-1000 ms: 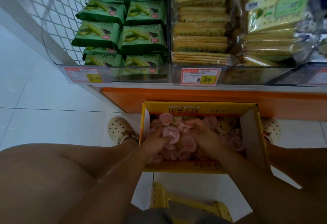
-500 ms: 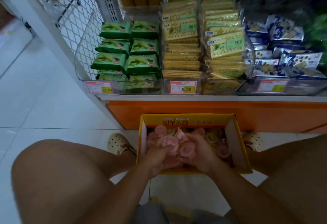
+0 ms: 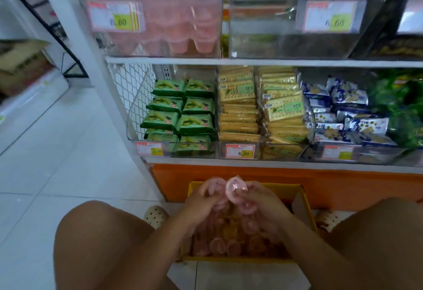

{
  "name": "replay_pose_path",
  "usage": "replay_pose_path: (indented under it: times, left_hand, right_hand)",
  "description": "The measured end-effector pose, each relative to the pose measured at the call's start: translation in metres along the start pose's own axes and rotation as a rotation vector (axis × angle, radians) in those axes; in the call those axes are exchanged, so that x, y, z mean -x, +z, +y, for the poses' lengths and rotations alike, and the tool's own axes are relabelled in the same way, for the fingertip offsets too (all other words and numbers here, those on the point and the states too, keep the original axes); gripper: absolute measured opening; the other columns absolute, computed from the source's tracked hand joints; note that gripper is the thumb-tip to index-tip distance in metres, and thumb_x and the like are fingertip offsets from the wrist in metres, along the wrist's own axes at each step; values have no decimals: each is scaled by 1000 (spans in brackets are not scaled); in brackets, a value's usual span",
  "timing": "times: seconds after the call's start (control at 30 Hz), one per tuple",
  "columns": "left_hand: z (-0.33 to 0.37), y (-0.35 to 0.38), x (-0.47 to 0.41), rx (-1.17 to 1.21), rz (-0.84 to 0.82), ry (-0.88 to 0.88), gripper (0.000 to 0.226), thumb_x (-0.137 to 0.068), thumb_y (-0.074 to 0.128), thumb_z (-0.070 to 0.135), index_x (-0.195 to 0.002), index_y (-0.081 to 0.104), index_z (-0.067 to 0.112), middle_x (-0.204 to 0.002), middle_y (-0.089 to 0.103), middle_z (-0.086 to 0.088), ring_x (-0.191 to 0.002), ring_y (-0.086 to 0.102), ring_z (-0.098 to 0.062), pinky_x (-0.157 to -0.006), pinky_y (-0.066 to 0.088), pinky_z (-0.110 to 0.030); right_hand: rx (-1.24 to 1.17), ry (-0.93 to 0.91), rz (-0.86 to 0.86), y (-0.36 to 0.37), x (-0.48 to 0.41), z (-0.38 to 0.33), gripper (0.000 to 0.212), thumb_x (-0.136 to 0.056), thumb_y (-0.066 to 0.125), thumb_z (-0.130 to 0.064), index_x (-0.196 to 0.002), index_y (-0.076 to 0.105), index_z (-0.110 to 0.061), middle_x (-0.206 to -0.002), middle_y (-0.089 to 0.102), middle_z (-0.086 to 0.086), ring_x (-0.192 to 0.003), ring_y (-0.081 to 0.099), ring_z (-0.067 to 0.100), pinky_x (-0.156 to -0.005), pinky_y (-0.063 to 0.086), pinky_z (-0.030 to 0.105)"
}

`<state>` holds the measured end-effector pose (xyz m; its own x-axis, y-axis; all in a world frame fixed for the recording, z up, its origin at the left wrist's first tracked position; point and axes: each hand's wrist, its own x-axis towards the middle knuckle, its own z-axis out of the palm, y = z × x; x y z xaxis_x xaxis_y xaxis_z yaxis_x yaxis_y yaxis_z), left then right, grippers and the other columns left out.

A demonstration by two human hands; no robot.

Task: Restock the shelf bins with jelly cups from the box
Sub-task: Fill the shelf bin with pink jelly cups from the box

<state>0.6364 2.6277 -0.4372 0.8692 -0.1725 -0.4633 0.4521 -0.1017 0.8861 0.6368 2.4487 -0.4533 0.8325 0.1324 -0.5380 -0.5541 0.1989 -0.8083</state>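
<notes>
We are low on a white tiled floor (image 3: 57, 152) in a shop aisle, facing a white shelf unit (image 3: 251, 61) with an orange base (image 3: 343, 184). Between our bare knees, just in front of that base, stands the yellow box (image 3: 283, 190), heaped with pink and orange-yellow jelly cups (image 3: 229, 244).

Both hands are above its far end. The left hand (image 3: 201, 200) has its grip curled round several pink cups. The right hand (image 3: 263, 202) pinches a pink cup (image 3: 235, 189) beside it.

The pink jelly-cup bin (image 3: 178, 26) sits on the upper shelf, above and left of the hands, with a clear bin (image 3: 263, 44) to its right. The lower shelf lies between box and bin, packed with green biscuit packs (image 3: 180, 115), yellow cracker packs (image 3: 238, 106) and blue-and-white packs (image 3: 343, 115). Beige perforated clogs (image 3: 155, 215) flank the box.
</notes>
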Motion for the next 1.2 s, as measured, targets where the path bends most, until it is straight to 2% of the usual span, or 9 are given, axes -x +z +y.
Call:
replay_pose_path:
  times: [0.13, 0.23, 0.33, 0.47, 0.63, 0.8, 0.9, 1.07, 1.2]
  left_hand:
    - [76, -11, 22, -26, 21, 194, 18, -94, 60, 15, -106, 62, 28, -95, 69, 3, -71, 69, 2, -58, 51, -14]
    - [133, -31, 38, -60, 46, 319, 24, -96, 58, 26, -119, 59, 34, -110, 68, 4, -83, 71, -4, -63, 57, -21]
    - [188, -57, 52, -107, 118, 447, 40, -94, 59, 33, -131, 48, 42, -122, 62, 10, -86, 71, -3, -65, 59, -26]
    - [255, -95, 64, -203, 280, 691, 23, -96, 55, 31, -118, 57, 32, -105, 67, 3, -69, 67, -3, -62, 59, -37]
    - [313, -148, 69, -270, 460, 809, 31, -97, 55, 24, -106, 55, 54, -88, 63, 11, -67, 66, -10, -61, 60, -49]
    - [326, -180, 57, -369, 540, 687, 32, -98, 51, 31, -129, 50, 40, -90, 60, 6, -58, 65, -16, -57, 60, -46]
    - [324, -189, 50, -408, 545, 644, 34, -97, 53, 34, -130, 50, 39, -98, 65, 2, -68, 68, -28, -60, 59, -48]
    - [335, -195, 44, -410, 542, 684, 29, -98, 51, 30, -124, 50, 43, -102, 65, 5, -64, 69, -15, -50, 57, -35]
    - [340, -198, 40, -437, 552, 676, 31, -97, 51, 36, -128, 51, 39, -106, 65, 5, -60, 69, -27, -52, 59, -40]
  right_hand:
    - [155, -241, 27, 33, 26, -75, 20, -80, 77, -22, -96, 69, -14, -89, 70, 8, -73, 64, 15, -65, 49, 31]
    - [226, -403, -9, 64, 50, -135, 14, -83, 73, -19, -97, 69, -17, -87, 69, 16, -66, 61, 23, -64, 52, 38]
    - [277, -562, -12, 98, 69, -196, 14, -82, 73, -12, -94, 71, -18, -81, 71, 6, -58, 59, 15, -54, 48, 28]
    - [345, -783, -41, 146, 83, -274, 16, -80, 74, -10, -89, 68, -22, -77, 67, -5, -59, 57, 9, -50, 45, 20]
    - [622, -1047, -53, 198, 67, -367, 20, -84, 70, -6, -73, 63, -20, -63, 63, -14, -50, 56, 6, -50, 50, 27]
    - [1036, -826, 84, 227, -1, -435, 7, -90, 66, -17, -96, 65, -17, -82, 65, -1, -68, 61, 19, -62, 55, 34]
    - [1228, -600, 92, 230, -45, -455, 14, -88, 70, -19, -96, 63, -9, -77, 64, 8, -58, 60, 18, -47, 49, 24]
    - [1256, -358, 27, 240, -82, -466, 27, -90, 67, -21, -104, 67, 3, -72, 63, 11, -55, 56, 20, -51, 47, 25]
    - [1343, -328, -50, 251, -93, -461, 24, -96, 59, -23, -107, 67, -3, -80, 67, 6, -57, 58, 14, -47, 47, 21]
